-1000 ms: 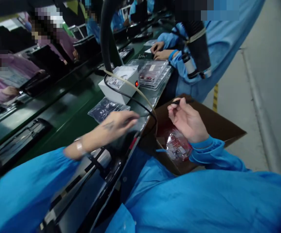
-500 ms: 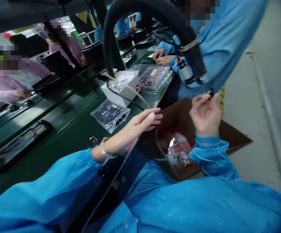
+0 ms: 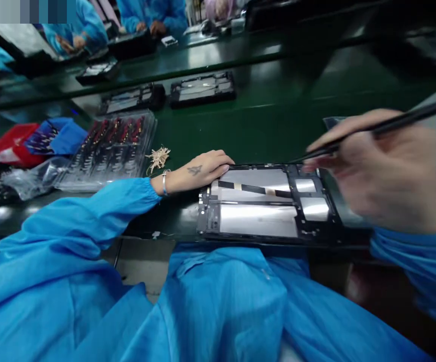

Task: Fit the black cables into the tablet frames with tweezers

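An opened tablet chassis (image 3: pixel 266 206) with silver panels and a black ribbon strip lies on the green belt in front of me. My left hand (image 3: pixel 198 172) rests flat on its left top corner, fingers together, gripping nothing. My right hand (image 3: pixel 376 171), blurred, hovers over the chassis's right end and pinches a thin black tool (image 3: pixel 391 123), whose tip points down toward the top right corner of the chassis. Both arms are in blue sleeves.
A clear parts tray (image 3: pixel 108 151) with red and black pieces sits left of my left hand, beside a tan bundle (image 3: pixel 158 157) and red and blue bags (image 3: pixel 32 141). More open chassis (image 3: pixel 202 89) lie farther along the belt. Other workers' hands are at the far edge.
The view has swung from the right side of the bench to the belt straight ahead. My left hand has come down onto the chassis. My right hand has carried the black tool over the chassis.
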A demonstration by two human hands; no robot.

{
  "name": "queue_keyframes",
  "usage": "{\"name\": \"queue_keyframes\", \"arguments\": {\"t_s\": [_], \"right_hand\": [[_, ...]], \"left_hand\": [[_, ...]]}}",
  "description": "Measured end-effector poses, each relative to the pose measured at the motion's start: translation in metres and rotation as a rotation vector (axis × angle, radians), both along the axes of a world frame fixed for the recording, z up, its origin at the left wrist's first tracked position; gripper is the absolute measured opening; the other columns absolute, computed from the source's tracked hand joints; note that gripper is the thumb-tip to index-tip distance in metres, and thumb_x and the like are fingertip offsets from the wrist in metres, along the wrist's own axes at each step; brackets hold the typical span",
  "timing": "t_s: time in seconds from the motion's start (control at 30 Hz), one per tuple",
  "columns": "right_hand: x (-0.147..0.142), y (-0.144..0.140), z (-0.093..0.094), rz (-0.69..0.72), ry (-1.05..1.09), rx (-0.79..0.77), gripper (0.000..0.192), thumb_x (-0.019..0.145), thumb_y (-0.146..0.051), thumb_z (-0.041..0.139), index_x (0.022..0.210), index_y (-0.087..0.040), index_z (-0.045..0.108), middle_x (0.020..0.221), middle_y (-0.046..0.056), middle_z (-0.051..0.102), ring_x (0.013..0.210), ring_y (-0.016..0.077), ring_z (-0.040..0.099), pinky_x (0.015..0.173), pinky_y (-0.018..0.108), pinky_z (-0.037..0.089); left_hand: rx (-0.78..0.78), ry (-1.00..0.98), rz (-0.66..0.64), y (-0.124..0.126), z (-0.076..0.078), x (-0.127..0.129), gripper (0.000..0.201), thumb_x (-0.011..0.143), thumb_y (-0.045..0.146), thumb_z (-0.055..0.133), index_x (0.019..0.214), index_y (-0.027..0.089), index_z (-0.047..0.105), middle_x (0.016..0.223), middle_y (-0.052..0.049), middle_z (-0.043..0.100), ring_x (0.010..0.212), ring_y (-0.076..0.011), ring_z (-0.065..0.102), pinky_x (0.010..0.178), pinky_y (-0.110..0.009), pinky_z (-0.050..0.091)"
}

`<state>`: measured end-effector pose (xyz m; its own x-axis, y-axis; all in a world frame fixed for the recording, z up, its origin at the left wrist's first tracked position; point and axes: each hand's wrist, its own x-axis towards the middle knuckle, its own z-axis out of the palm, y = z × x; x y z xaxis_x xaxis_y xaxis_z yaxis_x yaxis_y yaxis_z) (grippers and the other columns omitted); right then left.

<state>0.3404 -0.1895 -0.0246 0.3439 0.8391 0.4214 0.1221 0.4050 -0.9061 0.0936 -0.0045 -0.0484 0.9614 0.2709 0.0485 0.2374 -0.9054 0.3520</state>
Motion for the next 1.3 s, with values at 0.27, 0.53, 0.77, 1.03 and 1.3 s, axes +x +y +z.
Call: {"name": "queue_keyframes", "arguments": {"t_s": [0.27,0.53,0.77,1.03,1.3], "right_hand": [[-0.021,0.047,-0.023,-0.021,-0.466,-0.228,0.01,0.098,-0.038,0.072,0.093,-0.03,0.078,0.093,-0.001,0.075,0.084,0.0201,0.069,0.07,0.036,0.052],[-0.024,0.045,-0.018,-0.012,-0.5,-0.343,0.01,0.097,-0.039,0.072,0.093,-0.031,0.077,0.093,-0.001,0.075,0.084,0.0221,0.071,0.071,0.037,0.054],[-0.026,0.045,-0.016,-0.013,-0.54,-0.336,0.01,0.097,-0.037,0.072,0.091,-0.03,0.077,0.094,0.0,0.076,0.083,0.021,0.071,0.066,0.035,0.053],[-0.026,0.046,-0.016,-0.013,-0.558,-0.322,0.01,0.097,-0.035,0.072,0.092,-0.028,0.077,0.094,0.0,0.076,0.083,0.0197,0.072,0.064,0.031,0.053],[-0.024,0.044,-0.016,-0.026,-0.568,-0.306,0.01,0.097,-0.036,0.072,0.091,-0.03,0.077,0.094,0.0,0.076,0.083,0.0211,0.071,0.063,0.033,0.051]], "left_hand": [[-0.131,-0.016,-0.027,-0.006,0.006,-0.026,0.038,0.111,0.027,0.034,0.129,0.011,0.063,0.122,-0.013,0.065,0.11,-0.0216,0.061,0.098,-0.033,0.046],[-0.16,-0.015,0.0,-0.006,0.003,-0.027,0.037,0.109,0.03,0.035,0.127,0.016,0.064,0.122,-0.01,0.066,0.109,-0.0222,0.062,0.095,-0.034,0.047],[-0.153,-0.037,0.002,-0.006,0.0,-0.027,0.039,0.109,0.031,0.034,0.125,0.014,0.065,0.119,-0.011,0.066,0.106,-0.0227,0.06,0.093,-0.035,0.045],[-0.181,-0.018,0.006,-0.008,0.005,-0.027,0.037,0.109,0.028,0.035,0.127,0.015,0.064,0.122,-0.011,0.065,0.109,-0.0221,0.061,0.095,-0.033,0.045],[-0.174,-0.021,0.012,-0.009,0.004,-0.028,0.037,0.11,0.03,0.034,0.128,0.015,0.063,0.122,-0.01,0.065,0.109,-0.0219,0.06,0.095,-0.033,0.044]]}}
